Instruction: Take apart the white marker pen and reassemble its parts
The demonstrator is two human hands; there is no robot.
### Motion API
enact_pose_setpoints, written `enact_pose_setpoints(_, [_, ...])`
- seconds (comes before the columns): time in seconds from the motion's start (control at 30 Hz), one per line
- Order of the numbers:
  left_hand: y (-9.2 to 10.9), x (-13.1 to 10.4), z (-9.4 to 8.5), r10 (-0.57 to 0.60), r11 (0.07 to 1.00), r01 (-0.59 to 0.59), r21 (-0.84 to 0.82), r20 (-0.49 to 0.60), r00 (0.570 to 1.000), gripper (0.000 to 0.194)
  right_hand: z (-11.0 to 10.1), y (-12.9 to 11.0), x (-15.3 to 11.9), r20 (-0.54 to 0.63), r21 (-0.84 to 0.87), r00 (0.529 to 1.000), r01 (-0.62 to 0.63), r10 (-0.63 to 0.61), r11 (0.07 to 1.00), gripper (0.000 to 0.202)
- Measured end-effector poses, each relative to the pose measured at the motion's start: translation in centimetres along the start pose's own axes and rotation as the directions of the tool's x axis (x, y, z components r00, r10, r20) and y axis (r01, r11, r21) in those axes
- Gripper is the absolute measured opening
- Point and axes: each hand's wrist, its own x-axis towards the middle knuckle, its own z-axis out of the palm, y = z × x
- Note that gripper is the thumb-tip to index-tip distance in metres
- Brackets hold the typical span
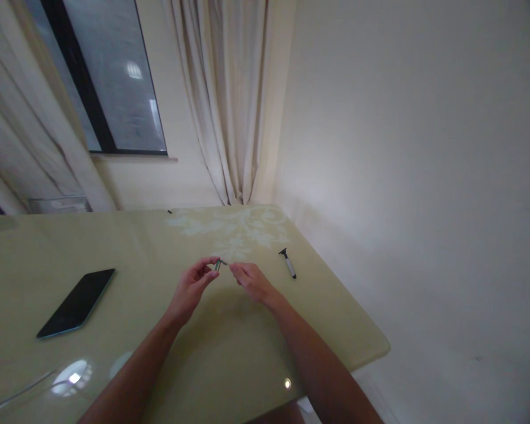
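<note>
My left hand [198, 284] pinches a small green piece with dark edges [217, 265] between thumb and fingers. It is too small to tell its kind. From the fingertips of my right hand [251, 280] a thin grey piece [224, 262] sticks out towards the green one, its tip at or very near the top of it. Whether the two touch, I cannot make out. Both hands are raised over the table. Beyond my right hand, a razor [288, 264] with a black head and a grey handle lies on the tabletop.
A dark tablet [77, 303] lies on the glossy pale table [141, 247] to the left. A thin cable [20, 393] runs across the near left corner. Close by on the right stands a white wall [406, 176]. Curtains [232, 106] hang behind the far edge.
</note>
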Motion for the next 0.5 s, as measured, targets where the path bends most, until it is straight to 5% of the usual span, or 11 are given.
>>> enact_pose_setpoints(0.5, [-0.16, 0.06, 0.13, -0.050, 0.996, 0.050, -0.067, 0.012, 0.999, 0.058, 0.84, 0.41, 0.01, -0.010, 0.042, 1.000, -0.022, 0.022, 0.999, 0.063])
